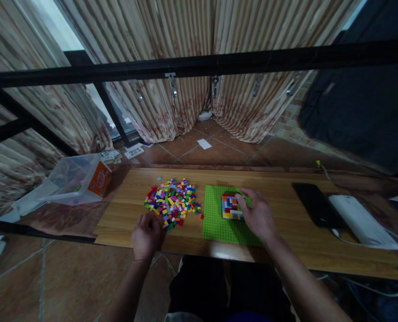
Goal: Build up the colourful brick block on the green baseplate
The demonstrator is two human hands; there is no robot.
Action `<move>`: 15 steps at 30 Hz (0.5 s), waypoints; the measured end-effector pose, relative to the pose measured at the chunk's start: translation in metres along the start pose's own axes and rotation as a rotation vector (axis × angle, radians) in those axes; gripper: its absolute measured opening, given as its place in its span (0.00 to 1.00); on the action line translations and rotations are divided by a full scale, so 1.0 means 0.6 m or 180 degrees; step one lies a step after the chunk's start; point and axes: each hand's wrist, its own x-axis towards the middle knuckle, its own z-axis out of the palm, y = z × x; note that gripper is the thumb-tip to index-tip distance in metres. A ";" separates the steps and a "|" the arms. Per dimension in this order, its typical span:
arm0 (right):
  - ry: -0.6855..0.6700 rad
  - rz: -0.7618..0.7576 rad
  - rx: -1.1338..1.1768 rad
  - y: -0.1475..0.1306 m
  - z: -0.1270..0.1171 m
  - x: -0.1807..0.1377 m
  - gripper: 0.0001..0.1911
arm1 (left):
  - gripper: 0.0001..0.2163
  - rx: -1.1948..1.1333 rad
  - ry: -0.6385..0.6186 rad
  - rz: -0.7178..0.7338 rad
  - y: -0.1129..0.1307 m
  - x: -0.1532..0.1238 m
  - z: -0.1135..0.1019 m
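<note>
A green baseplate [214, 223] lies on the wooden table, bearing a low block of toy bricks [230, 207] in red, blue, white and yellow. Over the right part of that block is my right hand [258, 214], its thumb and fingers drawn together at the upper right corner. Whatever they pinch is too small or hidden to name. My left hand [147, 235] is curled closed at the table's front edge, beside the near left side of a loose pile of colourful bricks [173, 201]. What it holds, if anything, is hidden by the fingers.
A clear plastic bin [73, 181] with an orange label stands off the table's left end. On the right lie a black phone [316, 203] and a white power strip [361, 221] with cables. A black metal bar [199, 67] crosses in front of the curtains [172, 107].
</note>
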 end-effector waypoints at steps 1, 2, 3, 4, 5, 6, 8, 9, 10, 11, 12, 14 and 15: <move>-0.0144 -0.0194 -0.0191 -0.009 0.009 0.007 0.22 | 0.06 -0.0005 0.0003 -0.0004 0.000 0.000 0.000; -0.0285 -0.0347 -0.0385 -0.017 0.019 0.011 0.22 | 0.06 -0.0004 0.0007 -0.0005 0.000 -0.001 0.000; -0.0418 -0.0460 -0.0580 -0.023 0.030 0.012 0.22 | 0.06 0.0004 0.0004 -0.0007 0.000 -0.001 0.000; -0.0532 -0.0550 -0.0764 -0.026 0.040 0.011 0.22 | 0.06 0.0011 -0.0001 -0.0014 0.000 -0.001 0.000; -0.0618 -0.0634 -0.0920 -0.027 0.049 0.008 0.22 | 0.06 0.0009 -0.0018 -0.0020 0.000 -0.002 0.000; -0.0678 -0.0720 -0.1037 -0.025 0.055 0.005 0.22 | 0.06 -0.0007 -0.0039 -0.0021 0.000 -0.002 0.000; -0.0751 -0.0878 -0.1144 -0.017 0.059 -0.003 0.23 | 0.05 -0.0050 -0.0053 -0.0022 0.000 -0.002 0.000; -0.0793 -0.0937 -0.1151 -0.011 0.058 -0.004 0.23 | 0.05 -0.0063 -0.0048 -0.0025 0.000 -0.003 0.000; -0.0845 -0.0984 -0.1144 -0.005 0.054 -0.005 0.23 | 0.05 -0.0065 -0.0037 -0.0035 0.000 -0.003 0.000; -0.0913 -0.1028 -0.1131 0.002 0.049 -0.004 0.23 | 0.05 -0.0057 -0.0032 -0.0047 0.001 -0.003 -0.001; -0.0994 -0.1080 -0.1117 0.008 0.043 -0.001 0.23 | 0.05 -0.0046 -0.0034 -0.0057 0.001 -0.003 -0.001; -0.1191 -0.1221 -0.1092 0.019 0.029 0.005 0.23 | 0.05 -0.0040 -0.0059 -0.0057 0.002 -0.002 -0.001; -0.1304 -0.1308 -0.1082 0.024 0.021 0.009 0.23 | 0.05 -0.0041 -0.0068 -0.0049 0.002 -0.002 -0.001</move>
